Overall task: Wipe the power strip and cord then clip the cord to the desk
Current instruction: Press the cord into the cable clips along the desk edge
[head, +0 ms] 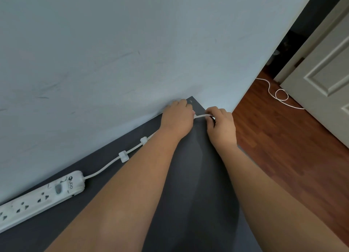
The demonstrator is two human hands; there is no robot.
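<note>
A white power strip [37,198] lies on the dark desk [192,195] at the lower left, along the wall. Its white cord [103,169] runs toward the desk's far corner through two white clips [123,156] [144,140] stuck to the desk. My left hand [176,119] rests on the cord near the far corner, fingers curled down over it. My right hand [221,125] pinches the cord at the desk's right edge. A short taut stretch of cord shows between the two hands. Whatever lies under my left palm is hidden.
A pale blue wall [132,53] backs the desk. To the right, the wooden floor [283,138] lies below the desk edge, with the cord's loose end [279,95] looping on it beside a white panelled door [324,81].
</note>
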